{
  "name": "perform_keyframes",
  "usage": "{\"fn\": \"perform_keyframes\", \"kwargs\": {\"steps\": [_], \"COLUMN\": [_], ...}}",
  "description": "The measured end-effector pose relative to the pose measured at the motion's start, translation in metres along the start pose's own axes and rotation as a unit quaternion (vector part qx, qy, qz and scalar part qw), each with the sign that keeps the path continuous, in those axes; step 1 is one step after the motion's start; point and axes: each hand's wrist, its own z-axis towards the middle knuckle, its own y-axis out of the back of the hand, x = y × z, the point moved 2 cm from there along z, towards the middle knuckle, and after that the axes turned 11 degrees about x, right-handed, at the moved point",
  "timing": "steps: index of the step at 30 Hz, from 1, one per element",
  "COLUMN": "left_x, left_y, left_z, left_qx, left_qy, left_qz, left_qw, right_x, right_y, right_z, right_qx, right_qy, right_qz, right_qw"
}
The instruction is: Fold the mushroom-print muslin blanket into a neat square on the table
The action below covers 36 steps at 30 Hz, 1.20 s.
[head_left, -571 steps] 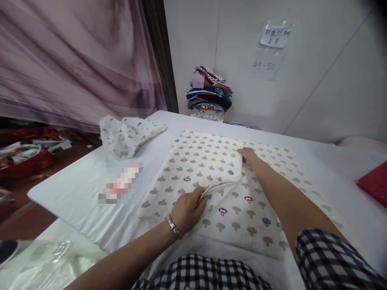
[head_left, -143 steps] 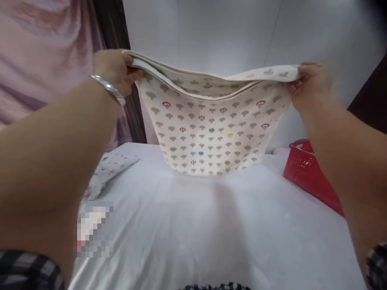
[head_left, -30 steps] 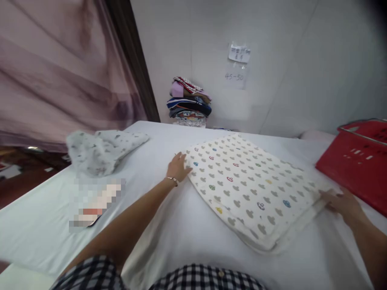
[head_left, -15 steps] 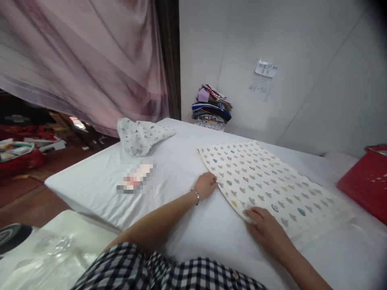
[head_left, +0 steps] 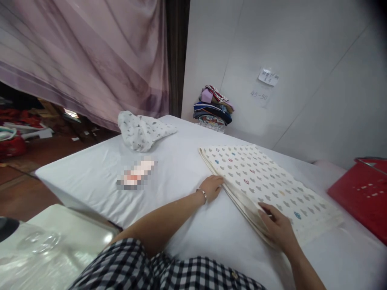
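A pale wall [head_left: 302, 56] and a pink curtain [head_left: 121, 60] back the white-covered worktop [head_left: 90, 173], on whose right half the mushroom-print cloth [head_left: 256, 177] lies spread, reaching from near the wall-side edge towards the near edge. A crumpled white cloth [head_left: 140, 131] lies along the left edge, towards the far corner by the curtain. For sound handling, I judge that the layers should be parted evenly along the cloth's near-left edge, the lower held flat and the upper lifted only slightly, without tugging, lest the whole piece skew. My right hand [head_left: 276, 225] is curled, thumb and fingers apparently closed on the raised upper layer near the close end of that edge. My left hand [head_left: 212, 187] lies low farther along it, fingertips touching the cloth; whether they pinch or merely press, I cannot tell.
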Motion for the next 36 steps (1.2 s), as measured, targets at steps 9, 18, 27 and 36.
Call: {"fn": "perform_keyframes", "kwargs": {"steps": [9,18,27,36], "left_x": [-0.001,0.004,0.015,0.014], "left_y": [-0.001,0.000,0.008,0.009], "left_z": [0.002,0.006,0.007,0.007], "left_qx": [0.043,0.032,0.000,-0.016], "left_qy": [0.011,0.065,0.105,0.116], "left_qz": [0.062,0.083,0.055,0.031], "left_qw": [0.997,0.994,0.993,0.993], "right_x": [0.003,-0.010,0.006,0.008], "right_y": [-0.037,-0.027,-0.016,-0.028], "right_z": [-0.007,-0.004,-0.007,-0.011], "right_qx": [0.033,-0.090,-0.083,0.039], "right_qy": [0.132,0.192,0.187,0.257], "right_qz": [-0.245,-0.232,-0.167,-0.207], "right_qw": [0.960,0.949,0.964,0.943]}}
